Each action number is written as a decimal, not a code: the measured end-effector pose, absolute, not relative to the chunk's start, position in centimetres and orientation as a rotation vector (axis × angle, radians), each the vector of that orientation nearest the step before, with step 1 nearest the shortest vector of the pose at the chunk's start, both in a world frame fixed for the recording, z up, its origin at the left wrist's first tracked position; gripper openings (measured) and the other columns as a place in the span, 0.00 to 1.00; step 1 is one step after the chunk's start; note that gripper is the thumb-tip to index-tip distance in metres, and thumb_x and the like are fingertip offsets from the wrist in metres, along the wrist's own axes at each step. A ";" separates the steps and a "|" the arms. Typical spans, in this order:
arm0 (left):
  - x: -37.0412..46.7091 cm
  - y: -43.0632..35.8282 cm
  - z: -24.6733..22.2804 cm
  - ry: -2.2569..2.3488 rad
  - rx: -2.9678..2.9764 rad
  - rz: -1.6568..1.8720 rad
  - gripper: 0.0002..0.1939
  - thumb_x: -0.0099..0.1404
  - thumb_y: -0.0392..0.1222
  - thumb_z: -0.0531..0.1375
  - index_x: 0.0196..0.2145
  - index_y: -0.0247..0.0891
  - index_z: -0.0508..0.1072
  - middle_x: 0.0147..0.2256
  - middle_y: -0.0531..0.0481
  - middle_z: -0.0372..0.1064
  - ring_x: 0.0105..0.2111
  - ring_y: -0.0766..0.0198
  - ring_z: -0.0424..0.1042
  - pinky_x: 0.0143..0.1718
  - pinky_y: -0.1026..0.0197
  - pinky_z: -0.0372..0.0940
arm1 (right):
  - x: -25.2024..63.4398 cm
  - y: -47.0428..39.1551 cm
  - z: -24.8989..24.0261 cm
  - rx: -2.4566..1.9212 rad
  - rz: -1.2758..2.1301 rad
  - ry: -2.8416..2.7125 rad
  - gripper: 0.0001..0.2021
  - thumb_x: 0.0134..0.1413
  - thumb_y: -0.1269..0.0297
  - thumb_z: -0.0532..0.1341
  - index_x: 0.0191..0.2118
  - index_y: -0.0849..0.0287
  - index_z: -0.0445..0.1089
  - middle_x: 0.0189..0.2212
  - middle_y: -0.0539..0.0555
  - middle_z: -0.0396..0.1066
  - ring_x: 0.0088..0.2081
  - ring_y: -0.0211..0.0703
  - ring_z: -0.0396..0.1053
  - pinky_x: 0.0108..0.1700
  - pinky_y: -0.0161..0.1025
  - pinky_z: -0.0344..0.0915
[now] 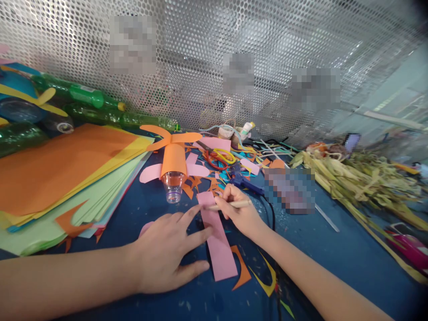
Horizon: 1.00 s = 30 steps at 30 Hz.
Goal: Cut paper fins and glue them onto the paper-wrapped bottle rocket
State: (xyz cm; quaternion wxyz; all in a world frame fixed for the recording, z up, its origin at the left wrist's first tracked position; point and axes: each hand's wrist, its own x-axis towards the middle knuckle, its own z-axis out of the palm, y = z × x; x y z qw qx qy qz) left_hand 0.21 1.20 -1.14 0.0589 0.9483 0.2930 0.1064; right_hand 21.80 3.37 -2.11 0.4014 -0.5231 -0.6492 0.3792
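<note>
Pen [240, 204] gripped in R hand [239, 211], tip at pink strip [220, 249]; L hand [167, 249] splayed, 2 fingertips on strip's L side. Strip lies flat on blue table [307, 236], nr bottle [173, 182] w/ orange wrap [174, 159].

At eight o'clock, the left forearm [73, 278] is bare, broad and smooth, narrowing at the wrist into a bare left hand [172, 249] with slim, tapering fingers [196, 239]. Between four and five o'clock, the right forearm [310, 269] is equally bare, seemingly slimmer, though lens stretch makes that uncertain; its ungloved right hand [242, 213] sits toward five.
</note>
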 end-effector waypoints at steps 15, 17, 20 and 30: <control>0.2 1.6 -0.3 0.824 2.881 0.206 0.25 0.64 0.56 0.48 0.57 0.50 0.59 0.59 0.35 0.51 0.43 0.44 0.70 0.38 0.42 0.67 | 21.5 3.5 -1.6 -1.343 0.923 -1.691 0.13 0.56 0.55 0.56 0.26 0.55 0.55 0.15 0.42 0.57 0.18 0.34 0.56 0.24 0.33 0.54; 0.2 1.6 -0.3 0.824 2.887 0.198 0.25 0.64 0.56 0.48 0.57 0.50 0.58 0.59 0.35 0.50 0.43 0.44 0.70 0.38 0.42 0.66 | 21.5 3.5 -1.6 -1.344 0.925 -1.685 0.14 0.56 0.55 0.56 0.26 0.55 0.55 0.14 0.42 0.57 0.18 0.34 0.56 0.24 0.33 0.54; 0.3 1.5 -0.2 0.825 2.887 0.177 0.25 0.64 0.56 0.48 0.58 0.50 0.58 0.59 0.35 0.50 0.43 0.44 0.70 0.38 0.42 0.67 | 21.5 3.5 -1.7 -1.339 0.925 -1.683 0.13 0.56 0.55 0.56 0.26 0.55 0.54 0.14 0.42 0.57 0.18 0.34 0.56 0.24 0.33 0.54; 0.3 1.6 -0.2 0.823 2.878 0.162 0.25 0.65 0.56 0.47 0.58 0.50 0.58 0.59 0.34 0.50 0.44 0.43 0.69 0.39 0.41 0.66 | 21.6 3.5 -2.1 -1.343 0.898 -1.676 0.13 0.58 0.57 0.56 0.26 0.55 0.53 0.15 0.42 0.58 0.19 0.35 0.57 0.26 0.34 0.55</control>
